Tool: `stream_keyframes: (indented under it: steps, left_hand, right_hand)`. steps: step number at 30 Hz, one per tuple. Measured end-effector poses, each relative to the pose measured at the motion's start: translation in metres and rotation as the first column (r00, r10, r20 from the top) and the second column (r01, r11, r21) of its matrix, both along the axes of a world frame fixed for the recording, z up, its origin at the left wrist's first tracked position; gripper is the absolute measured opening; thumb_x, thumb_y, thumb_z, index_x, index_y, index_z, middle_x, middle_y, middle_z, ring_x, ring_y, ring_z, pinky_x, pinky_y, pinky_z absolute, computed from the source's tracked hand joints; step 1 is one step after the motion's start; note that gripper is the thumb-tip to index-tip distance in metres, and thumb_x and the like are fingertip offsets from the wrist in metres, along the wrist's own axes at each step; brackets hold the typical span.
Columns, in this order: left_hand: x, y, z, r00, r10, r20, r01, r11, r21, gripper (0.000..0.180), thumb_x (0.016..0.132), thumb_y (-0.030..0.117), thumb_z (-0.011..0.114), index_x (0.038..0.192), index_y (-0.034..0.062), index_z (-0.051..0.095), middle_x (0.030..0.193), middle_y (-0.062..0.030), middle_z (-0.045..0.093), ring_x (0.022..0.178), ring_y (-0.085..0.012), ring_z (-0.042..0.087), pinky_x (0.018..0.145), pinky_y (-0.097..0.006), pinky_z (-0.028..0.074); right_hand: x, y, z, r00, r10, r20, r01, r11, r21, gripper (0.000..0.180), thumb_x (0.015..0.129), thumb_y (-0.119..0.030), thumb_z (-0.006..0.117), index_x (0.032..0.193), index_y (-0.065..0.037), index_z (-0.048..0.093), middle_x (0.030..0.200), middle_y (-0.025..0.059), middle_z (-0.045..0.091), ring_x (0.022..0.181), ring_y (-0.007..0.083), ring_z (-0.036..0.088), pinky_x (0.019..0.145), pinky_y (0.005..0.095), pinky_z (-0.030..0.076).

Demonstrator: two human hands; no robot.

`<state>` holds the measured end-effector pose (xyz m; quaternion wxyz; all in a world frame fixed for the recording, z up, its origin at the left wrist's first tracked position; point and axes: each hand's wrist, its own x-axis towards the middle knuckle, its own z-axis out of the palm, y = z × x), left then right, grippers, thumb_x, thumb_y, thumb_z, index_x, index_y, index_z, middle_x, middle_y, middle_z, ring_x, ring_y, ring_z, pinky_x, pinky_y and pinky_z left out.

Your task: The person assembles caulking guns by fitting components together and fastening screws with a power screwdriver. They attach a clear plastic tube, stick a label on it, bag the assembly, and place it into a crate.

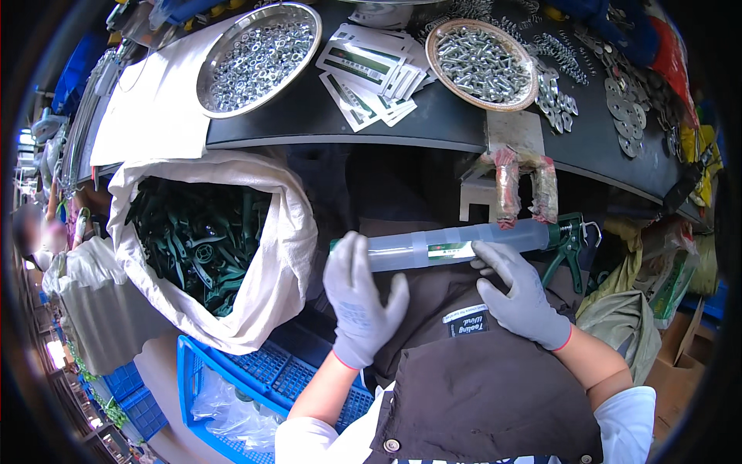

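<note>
A long green caulking-gun style tool [568,240] wrapped in a clear plastic sleeve [464,243] with a small green and white label lies level in front of me. My left hand [362,298], in a grey glove, grips the sleeve's left end. My right hand [519,294], also gloved, holds the sleeve near its middle, by the label. The tool's handle and trigger stick out bare at the right end. Both hands are over my brown apron [479,387].
A black table [309,116] holds a steel tray of nuts [259,58], a round tray of bolts [483,62], several label cards [371,73] and loose washers [626,108]. A white sack of green parts [205,240] stands left. A blue crate [263,379] sits below.
</note>
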<state>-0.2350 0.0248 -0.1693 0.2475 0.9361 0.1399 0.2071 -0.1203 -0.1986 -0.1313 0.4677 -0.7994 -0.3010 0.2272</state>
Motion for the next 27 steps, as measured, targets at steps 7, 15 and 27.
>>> stream_keyframes:
  steps: [7, 15, 27]
  left_hand:
    - [-0.003, -0.026, -0.022, 0.985, -0.158, -0.066, 0.159, 0.987, 0.001, 0.068, 0.072, 0.025, 0.077, 0.134, 0.0054, 0.058, 0.14, -0.0219, 0.049, 0.13, -0.044, 0.044, 0.108, -0.053, 0.036]
    - [0.011, -0.027, -0.027, 0.967, -0.237, -0.097, 0.241, 0.97, 0.027, 0.064, 0.073, 0.029, 0.075, 0.135, 0.0165, 0.061, 0.14, -0.0205, 0.049, 0.129, -0.0416, 0.044, 0.105, -0.054, 0.036]
    - [0.015, -0.027, -0.029, 0.953, -0.266, -0.143, 0.277, 0.959, 0.058, 0.063, 0.074, 0.029, 0.074, 0.135, 0.0206, 0.062, 0.14, -0.0194, 0.049, 0.128, -0.0413, 0.045, 0.106, -0.054, 0.036]
  right_hand:
    - [0.005, 0.005, -0.008, 0.989, 0.016, 0.145, -0.012, 1.0, -0.028, 0.054, 0.085, 0.002, 0.065, 0.137, 0.001, 0.054, 0.122, 0.0204, 0.061, 0.103, 0.0317, 0.066, 0.091, 0.0395, 0.053]
    - [0.007, 0.006, -0.006, 0.994, 0.019, 0.107, -0.013, 0.999, -0.052, 0.051, 0.085, 0.001, 0.065, 0.135, 0.001, 0.055, 0.116, 0.0201, 0.063, 0.101, 0.0331, 0.066, 0.089, 0.0402, 0.052]
    - [0.009, 0.005, -0.006, 0.995, 0.018, 0.094, -0.014, 0.999, -0.042, 0.049, 0.086, -0.002, 0.065, 0.134, 0.001, 0.056, 0.111, 0.0201, 0.064, 0.099, 0.0358, 0.064, 0.088, 0.0431, 0.051]
